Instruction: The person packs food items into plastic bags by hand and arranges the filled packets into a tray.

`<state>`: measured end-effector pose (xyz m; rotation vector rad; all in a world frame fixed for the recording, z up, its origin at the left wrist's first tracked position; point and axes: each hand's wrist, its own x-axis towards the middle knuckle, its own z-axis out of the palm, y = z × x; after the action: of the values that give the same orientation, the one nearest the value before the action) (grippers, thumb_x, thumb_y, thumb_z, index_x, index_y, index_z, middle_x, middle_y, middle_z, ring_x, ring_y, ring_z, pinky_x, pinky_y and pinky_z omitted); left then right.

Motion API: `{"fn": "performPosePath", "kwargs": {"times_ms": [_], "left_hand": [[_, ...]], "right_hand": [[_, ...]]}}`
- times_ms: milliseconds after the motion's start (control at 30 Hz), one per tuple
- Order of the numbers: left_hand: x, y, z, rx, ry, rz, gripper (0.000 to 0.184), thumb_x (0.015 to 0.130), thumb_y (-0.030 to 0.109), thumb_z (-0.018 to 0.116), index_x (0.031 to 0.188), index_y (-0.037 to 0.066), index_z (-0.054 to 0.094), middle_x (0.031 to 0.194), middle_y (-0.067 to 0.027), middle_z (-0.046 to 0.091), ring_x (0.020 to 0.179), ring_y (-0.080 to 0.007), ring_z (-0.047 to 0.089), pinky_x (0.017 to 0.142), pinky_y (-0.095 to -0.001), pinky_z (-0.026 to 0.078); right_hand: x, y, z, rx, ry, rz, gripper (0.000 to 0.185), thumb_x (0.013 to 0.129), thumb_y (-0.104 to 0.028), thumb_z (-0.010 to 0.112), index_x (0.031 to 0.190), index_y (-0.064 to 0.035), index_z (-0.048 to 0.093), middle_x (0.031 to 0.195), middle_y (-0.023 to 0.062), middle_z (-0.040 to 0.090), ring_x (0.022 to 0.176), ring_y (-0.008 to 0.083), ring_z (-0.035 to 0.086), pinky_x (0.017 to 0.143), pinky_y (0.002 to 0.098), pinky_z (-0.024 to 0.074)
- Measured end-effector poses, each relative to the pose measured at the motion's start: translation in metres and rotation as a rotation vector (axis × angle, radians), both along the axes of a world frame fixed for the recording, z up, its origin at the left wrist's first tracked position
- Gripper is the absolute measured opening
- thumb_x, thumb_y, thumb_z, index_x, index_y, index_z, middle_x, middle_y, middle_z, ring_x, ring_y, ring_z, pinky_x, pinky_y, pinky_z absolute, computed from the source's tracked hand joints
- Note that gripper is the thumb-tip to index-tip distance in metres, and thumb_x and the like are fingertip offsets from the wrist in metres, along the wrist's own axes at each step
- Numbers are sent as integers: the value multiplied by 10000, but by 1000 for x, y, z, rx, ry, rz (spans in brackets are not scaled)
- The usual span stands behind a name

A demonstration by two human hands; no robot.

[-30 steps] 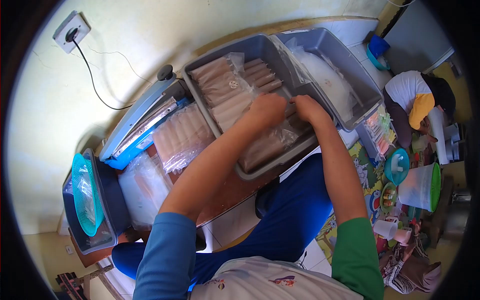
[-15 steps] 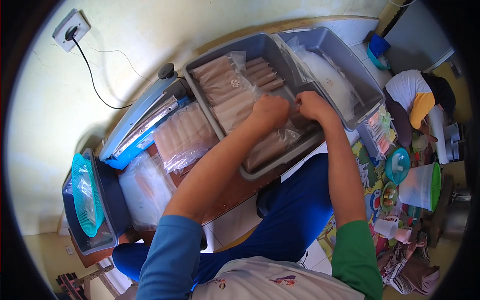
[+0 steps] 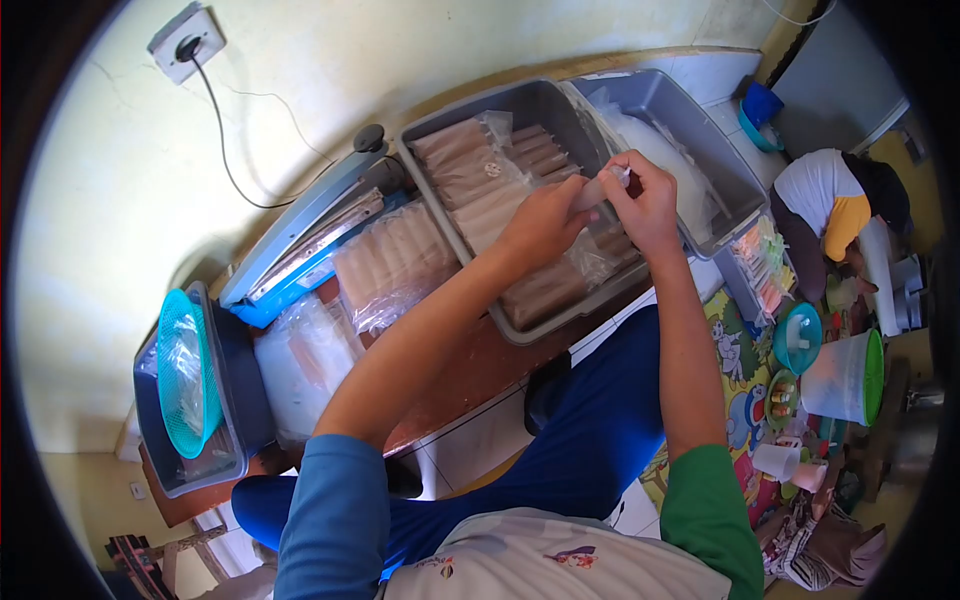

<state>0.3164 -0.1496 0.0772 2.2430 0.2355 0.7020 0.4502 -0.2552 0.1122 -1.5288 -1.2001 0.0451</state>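
Note:
Between my hands is one slim clear plastic tube (image 3: 592, 194) with pale brownish content, held up over a grey bin. My left hand (image 3: 543, 222) is closed around its lower part. At the other end, the fingers of my right hand (image 3: 645, 200) are closed on its loose clear plastic tip. Below them, the grey bin (image 3: 468, 262) holds rows of similar brown-filled tubes (image 3: 480, 215), some inside clear bags. My hands cover part of the bin's right side.
A second grey bin (image 3: 735, 225) with clear plastic bags adjoins on the right. To the left are a bagged bundle of tubes (image 3: 395, 262), a blue sealer (image 3: 310, 225), plastic bags (image 3: 300, 370) and a turquoise basket (image 3: 185, 375). Another person (image 3: 825, 195) sits at the far right.
Both hands have risen from low in the bin, and a tube now shows between them. The view has shifted slightly, moving the wall side right and down.

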Motion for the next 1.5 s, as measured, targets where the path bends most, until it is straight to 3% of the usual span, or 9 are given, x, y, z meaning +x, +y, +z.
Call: {"fn": "performPosePath", "kwargs": {"times_ms": [300, 467, 567, 833, 933, 1067, 1233, 1333, 1500], "left_hand": [[-142, 1, 22, -24, 6, 120, 419, 824, 160, 754, 1196, 12, 629, 930, -162, 664, 822, -299, 640, 738, -364, 491], [-236, 1, 16, -33, 69, 221, 415, 790, 114, 771, 1178, 21, 656, 935, -147, 648, 789, -278, 629, 726, -345, 501], [-284, -8, 3, -110, 126, 330, 422, 760, 92, 791, 1164, 47, 674, 948, -132, 655, 814, -272, 631, 745, -339, 499], [-379, -28, -28, -78, 238, 527, 501, 693, 120, 838, 1138, 60, 617, 1077, -127, 650, 996, -284, 626, 866, -373, 491], [-397, -31, -30, 109, 494, 464, 534, 659, 163, 841, 1125, 83, 593, 1129, -107, 593, 1104, -325, 554, 939, -427, 442], [-395, -36, -27, 349, 549, 483, 447, 694, 119, 785, 1073, 60, 555, 1125, -121, 547, 1107, -289, 517, 896, -398, 430], [-393, -34, -46, 348, 539, 582, 232, 771, 121, 707, 950, 48, 578, 989, -121, 555, 981, -300, 552, 834, -407, 457], [-392, -33, -48, 275, 452, 639, 155, 795, 114, 695, 883, 54, 584, 923, -111, 554, 911, -302, 580, 783, -409, 481], [-391, -38, -46, 223, 393, 696, 145, 814, 121, 704, 867, 60, 583, 890, -97, 548, 818, -301, 610, 689, -408, 504]], "right_hand": [[-85, 3, -4, -57, 170, 304, 116, 845, -97, 711, 917, -14, 673, 673, -22, 574, 591, 19, 496, 534, 195, 409], [-165, 11, -19, -174, 480, 654, 216, 880, -99, 699, 1063, 5, 652, 742, 9, 626, 671, 55, 612, 594, 210, 502], [-207, 14, -31, -243, 644, 791, 234, 900, -86, 677, 1106, 19, 634, 794, 38, 647, 705, 83, 641, 616, 233, 541], [-257, 10, -58, -241, 651, 900, 196, 883, 17, 594, 1074, 26, 636, 950, 50, 586, 774, 99, 629, 655, 242, 564], [-262, 5, -66, -193, 645, 883, 182, 893, 0, 573, 1065, 32, 620, 946, 79, 577, 770, 141, 628, 661, 278, 567], [-265, -1, -70, -133, 608, 933, 218, 828, 61, 559, 1035, 52, 629, 1008, 97, 545, 778, 147, 622, 663, 276, 578], [-287, -19, -79, -128, 511, 978, 226, 785, 41, 596, 1003, 26, 651, 986, 108, 574, 770, 161, 637, 644, 279, 570], [-305, -27, -83, -131, 22, 912, 277, 745, 58, 656, 1014, -11, 666, 948, 125, 601, 744, 194, 655, 622, 289, 560], [-333, -32, -98, -46, -107, 826, 334, 705, 43, 728, 1024, -43, 674, 962, 128, 614, 732, 228, 650, 626, 293, 561]]}}
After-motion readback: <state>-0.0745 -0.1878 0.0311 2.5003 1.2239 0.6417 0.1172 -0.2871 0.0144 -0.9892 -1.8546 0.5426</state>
